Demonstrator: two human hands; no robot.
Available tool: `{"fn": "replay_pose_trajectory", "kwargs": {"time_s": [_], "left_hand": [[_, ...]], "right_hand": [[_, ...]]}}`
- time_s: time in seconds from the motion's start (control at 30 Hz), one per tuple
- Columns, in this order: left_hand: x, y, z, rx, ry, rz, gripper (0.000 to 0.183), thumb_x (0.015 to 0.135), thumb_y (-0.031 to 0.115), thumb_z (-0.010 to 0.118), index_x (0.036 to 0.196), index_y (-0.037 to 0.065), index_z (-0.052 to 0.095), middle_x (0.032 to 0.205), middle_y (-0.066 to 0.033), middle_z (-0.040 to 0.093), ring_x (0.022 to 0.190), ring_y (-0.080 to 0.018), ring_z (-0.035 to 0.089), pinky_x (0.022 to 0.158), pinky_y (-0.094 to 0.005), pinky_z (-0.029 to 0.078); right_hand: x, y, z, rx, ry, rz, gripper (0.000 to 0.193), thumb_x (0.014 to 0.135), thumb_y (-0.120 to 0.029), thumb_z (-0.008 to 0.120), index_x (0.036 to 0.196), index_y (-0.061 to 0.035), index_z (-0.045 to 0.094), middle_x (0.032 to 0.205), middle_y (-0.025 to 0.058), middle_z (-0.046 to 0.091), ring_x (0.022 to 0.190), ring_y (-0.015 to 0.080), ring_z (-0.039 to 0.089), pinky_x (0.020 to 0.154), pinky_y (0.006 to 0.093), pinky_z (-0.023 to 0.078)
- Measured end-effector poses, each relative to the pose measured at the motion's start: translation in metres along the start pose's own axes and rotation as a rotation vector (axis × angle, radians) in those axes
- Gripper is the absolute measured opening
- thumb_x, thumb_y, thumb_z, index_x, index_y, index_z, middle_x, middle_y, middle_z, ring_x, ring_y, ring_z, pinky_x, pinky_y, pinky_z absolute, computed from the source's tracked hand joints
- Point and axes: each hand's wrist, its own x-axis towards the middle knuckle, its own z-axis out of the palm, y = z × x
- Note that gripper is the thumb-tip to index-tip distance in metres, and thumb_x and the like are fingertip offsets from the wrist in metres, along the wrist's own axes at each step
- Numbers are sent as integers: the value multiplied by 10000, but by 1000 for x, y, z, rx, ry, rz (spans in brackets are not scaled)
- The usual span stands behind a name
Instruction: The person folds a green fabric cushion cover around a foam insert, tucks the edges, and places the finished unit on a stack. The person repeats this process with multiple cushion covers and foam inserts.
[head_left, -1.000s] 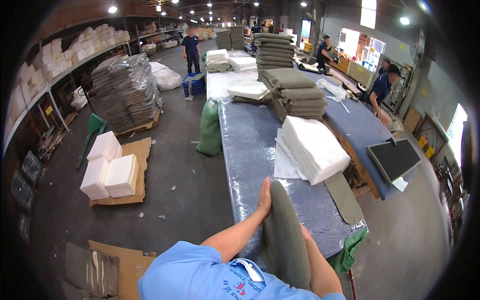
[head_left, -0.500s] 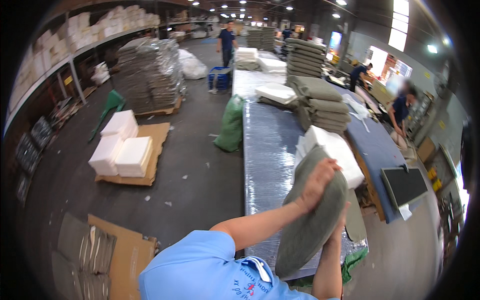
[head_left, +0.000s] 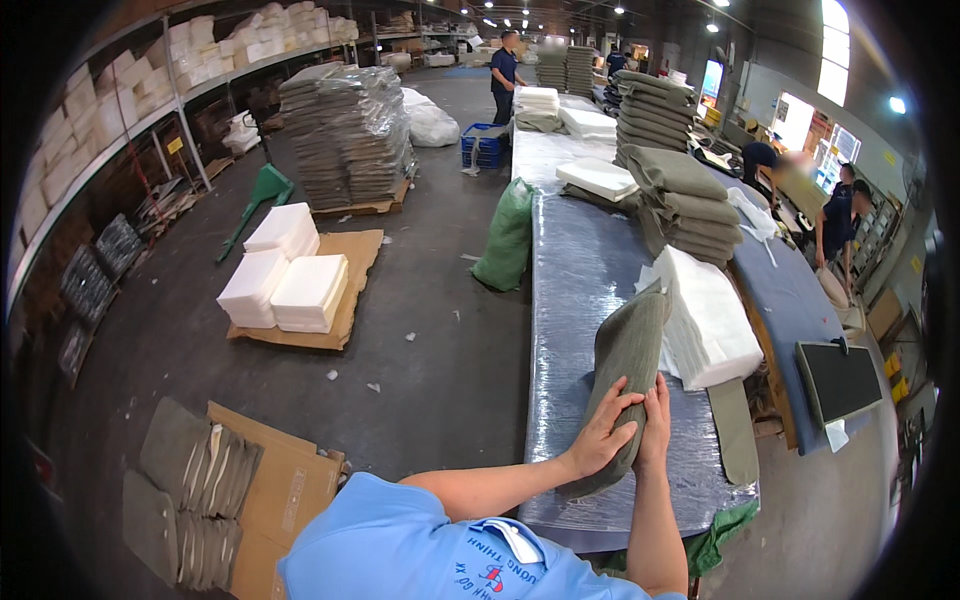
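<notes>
A grey-green cushion (head_left: 625, 345) stands on edge, tilted, over the near end of the wrapped table (head_left: 570, 260). My left hand (head_left: 603, 432) grips its near left side, fingers bent over the upper edge. Close beside it, my right hand (head_left: 654, 422) presses the cushion from the right. A stack of white padding sheets (head_left: 708, 315) lies just beyond, to the right of the cushion. Next to that stack, a flat grey-green fabric piece (head_left: 735, 440) hangs toward the table's near right edge. The cushion's underside is hidden.
Folded grey-green cushions (head_left: 685, 200) are piled farther up the table. A green sack (head_left: 503, 240) stands against its left side. On the floor at left are white foam blocks (head_left: 310, 290) on cardboard and more grey-green covers (head_left: 195, 480). A co-worker (head_left: 505, 75) stands at the far end.
The cushion has turned from broad side to a narrower, edge-on pose. My left hand has come down from its top to the near side, close to my right hand. The view has shifted.
</notes>
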Motion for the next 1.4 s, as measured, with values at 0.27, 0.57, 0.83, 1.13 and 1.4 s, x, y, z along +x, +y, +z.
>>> {"fn": "replay_pose_trajectory", "kwargs": {"time_s": [0.27,0.57,0.83,1.13,1.4], "left_hand": [[1,2,7,113,27,-31,868,997,377,638,1656,65,167,1713,-231,105,1596,-353,115,1279,-435,145],[-3,-6,14,101,74,-31,901,979,425,624,1663,83,147,1711,-226,113,1596,-350,117,1279,-441,145],[-6,1,33,166,-57,17,919,976,445,613,1664,77,126,1715,-220,93,1594,-367,106,1282,-458,140],[-6,0,40,115,-505,-59,943,973,437,618,1673,124,69,1717,-238,44,1585,-408,105,1279,-482,156],[-101,-51,-98,200,-1153,-365,1000,857,356,700,1639,99,132,1632,-253,203,1490,-390,300,1203,-450,314]], "right_hand": [[28,-2,-18,-67,-37,12,652,990,-160,540,1592,-32,323,1425,178,519,1318,271,527,1096,370,436],[82,-33,11,-357,-62,107,853,909,-80,699,1624,-54,234,1488,192,494,1233,289,566,1030,385,473],[74,-28,-37,-345,85,68,877,901,-120,719,1623,-8,234,1464,216,511,1231,299,573,1059,378,453],[53,-34,-125,-285,99,64,820,877,-112,692,1593,15,312,1469,203,521,1252,290,566,1074,369,438],[-6,-48,-103,-411,300,117,834,854,-124,693,1589,3,322,1495,222,499,1292,323,539,1109,399,409]]}}
